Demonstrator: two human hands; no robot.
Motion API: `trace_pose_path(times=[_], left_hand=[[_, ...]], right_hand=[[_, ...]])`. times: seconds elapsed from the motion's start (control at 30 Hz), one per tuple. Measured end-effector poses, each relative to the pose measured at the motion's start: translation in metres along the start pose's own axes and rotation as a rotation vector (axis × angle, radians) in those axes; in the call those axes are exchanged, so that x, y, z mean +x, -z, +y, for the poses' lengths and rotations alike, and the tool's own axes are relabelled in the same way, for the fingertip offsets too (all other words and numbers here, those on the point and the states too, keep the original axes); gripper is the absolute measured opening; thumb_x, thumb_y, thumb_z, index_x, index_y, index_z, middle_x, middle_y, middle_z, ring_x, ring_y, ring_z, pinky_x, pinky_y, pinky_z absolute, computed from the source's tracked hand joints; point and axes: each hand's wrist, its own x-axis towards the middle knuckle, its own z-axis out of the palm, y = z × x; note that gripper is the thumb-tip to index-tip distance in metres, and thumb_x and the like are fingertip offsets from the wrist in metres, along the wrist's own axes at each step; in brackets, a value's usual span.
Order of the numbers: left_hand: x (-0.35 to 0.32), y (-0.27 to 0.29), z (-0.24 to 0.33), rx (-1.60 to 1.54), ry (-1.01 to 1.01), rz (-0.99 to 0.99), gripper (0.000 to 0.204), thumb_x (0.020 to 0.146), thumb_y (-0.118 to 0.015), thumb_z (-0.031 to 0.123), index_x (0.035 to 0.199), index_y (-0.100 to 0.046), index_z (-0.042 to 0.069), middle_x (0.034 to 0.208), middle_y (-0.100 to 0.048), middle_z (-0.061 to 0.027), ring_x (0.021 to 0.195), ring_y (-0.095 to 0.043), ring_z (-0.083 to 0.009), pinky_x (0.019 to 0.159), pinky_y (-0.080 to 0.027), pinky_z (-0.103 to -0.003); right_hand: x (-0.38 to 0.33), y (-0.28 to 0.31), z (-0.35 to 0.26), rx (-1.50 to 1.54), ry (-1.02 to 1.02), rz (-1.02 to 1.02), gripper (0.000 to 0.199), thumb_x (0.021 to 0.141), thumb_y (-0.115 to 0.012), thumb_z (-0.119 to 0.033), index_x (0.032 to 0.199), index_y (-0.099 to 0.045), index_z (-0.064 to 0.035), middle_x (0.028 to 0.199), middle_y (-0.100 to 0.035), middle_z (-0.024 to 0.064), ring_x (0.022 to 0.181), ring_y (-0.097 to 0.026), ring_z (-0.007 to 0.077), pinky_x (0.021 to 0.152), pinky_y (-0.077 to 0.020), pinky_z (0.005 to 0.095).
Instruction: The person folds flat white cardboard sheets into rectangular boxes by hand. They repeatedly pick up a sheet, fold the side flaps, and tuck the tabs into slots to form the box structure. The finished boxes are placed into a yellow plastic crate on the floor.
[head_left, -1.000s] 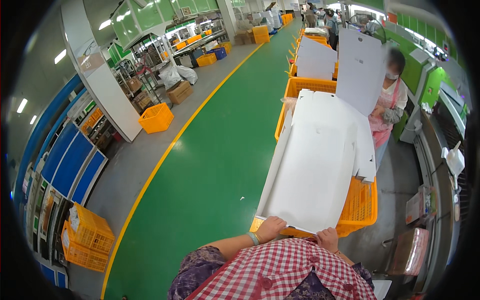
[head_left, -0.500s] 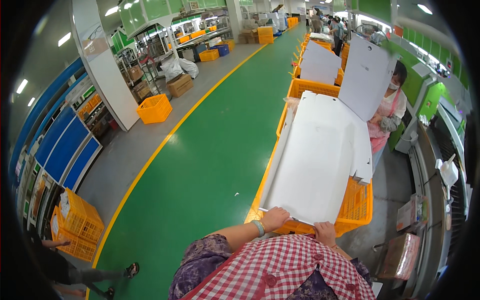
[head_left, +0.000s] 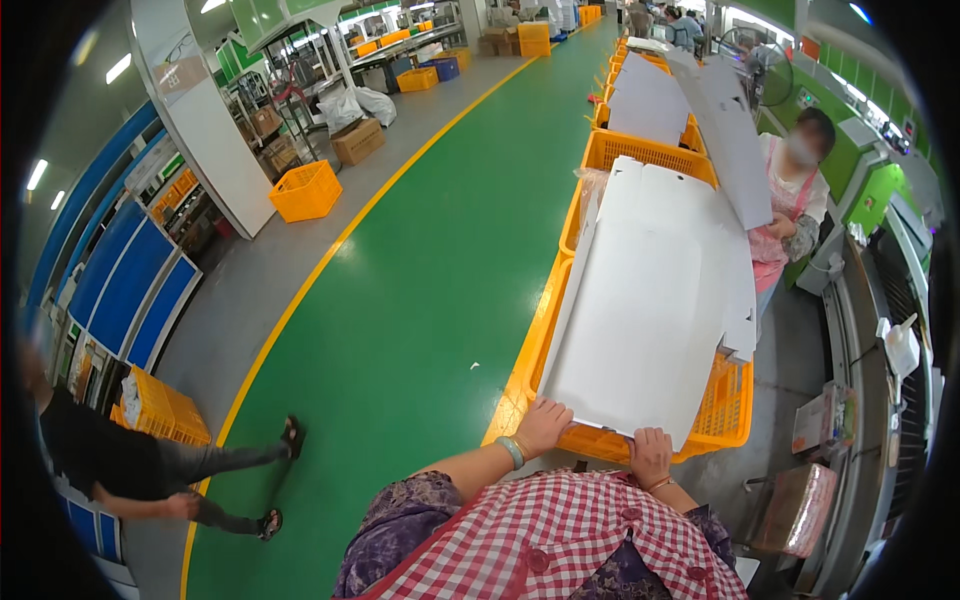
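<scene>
Tipped over since the earlier frame: pale grey flat panel (head_left: 735,140) at the far end, near upright then, now slanting down toward a co-worker in a pink apron (head_left: 770,258). Also moved: walking person in dark clothes (head_left: 105,440), farther into view at left.

At centre: large white flat sheet with a turned-up strip along its left side (head_left: 640,310), laid lengthwise away from the body over perforated yellow plastic crates (head_left: 728,405). Material uncertain; card or thin plastic by look.

Left hand (head_left: 543,427): fingers curled closed over the near left corner. Right hand (head_left: 652,457): fingers closed over the same near edge, close to the right corner. Thumbs not clearly seen; firmness of hold cannot be told.

Handling, as judged: keep both hands level and tension even, so as not to bow or crease the sheet; avoid squashing the turned-up strip; watch for snagging on crate rims and on the notched white piece (head_left: 742,325) at the right.

Outward: crumpled clear plastic film (head_left: 592,185) by the far left corner; green floor (head_left: 400,300) to the left, bordered by a yellow line (head_left: 303,290).
</scene>
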Motion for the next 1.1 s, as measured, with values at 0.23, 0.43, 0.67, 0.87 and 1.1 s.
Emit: trace_pose_path(times=[0.23,0.43,0.67,0.87,1.1], left_hand=[[0.003,0.004,0.001,-0.01,-0.011,-0.041,0.016,0.089,-0.056,0.025,0.089,-0.053,0.009,0.083,-0.052,-0.0072,0.084,-0.051,-0.0255,0.086,-0.038,-0.041],[0.002,0.001,-0.001,-0.02,-0.04,-0.013,0.018,0.09,-0.056,0.027,0.088,-0.054,0.009,0.082,-0.053,-0.0078,0.085,-0.052,-0.0265,0.09,-0.038,-0.042],[-0.006,-0.004,0.006,-0.022,-0.008,-0.063,0.024,0.089,-0.057,0.031,0.087,-0.055,0.007,0.082,-0.054,-0.0092,0.085,-0.052,-0.0281,0.085,-0.039,-0.043],[0.01,0.025,0.002,-0.063,-0.061,-0.109,0.022,0.088,-0.058,0.026,0.098,-0.061,0.007,0.098,-0.061,-0.0085,0.098,-0.055,-0.0271,0.095,-0.037,-0.047],[0.061,0.034,-0.062,0.126,-0.356,-0.204,0.023,0.077,-0.056,0.008,0.098,-0.063,0.011,0.1,-0.062,-0.0046,0.105,-0.054,-0.0241,0.103,-0.032,-0.047]], right_hand=[[-0.004,-0.012,0.007,-0.066,-0.007,-0.011,0.016,0.078,-0.064,-0.02,0.079,-0.051,-0.0099,0.079,-0.051,0.0079,0.078,-0.051,0.0272,0.067,-0.0382,0.0402],[-0.007,-0.004,0.009,-0.03,0.044,-0.02,0.016,0.077,-0.065,-0.019,0.08,-0.052,-0.0105,0.079,-0.052,0.0076,0.079,-0.051,0.0271,0.068,-0.0385,0.0402],[-0.019,-0.002,0.013,-0.089,-0.01,-0.102,0.011,0.078,-0.061,-0.016,0.081,-0.053,-0.0097,0.08,-0.053,0.0078,0.08,-0.051,0.0279,0.072,-0.0388,0.0423],[-0.044,0.02,0.032,-0.008,0.079,-0.063,0.01,0.076,-0.058,-0.012,0.085,-0.056,-0.0111,0.083,-0.056,0.0051,0.083,-0.053,0.0261,0.078,-0.0403,0.0412],[-0.063,0.071,0.1,-0.308,-0.024,0.004,0.015,0.076,-0.056,-0.011,0.09,-0.062,-0.0137,0.09,-0.062,0.0045,0.098,-0.055,0.0245,0.092,-0.0401,0.0415]])
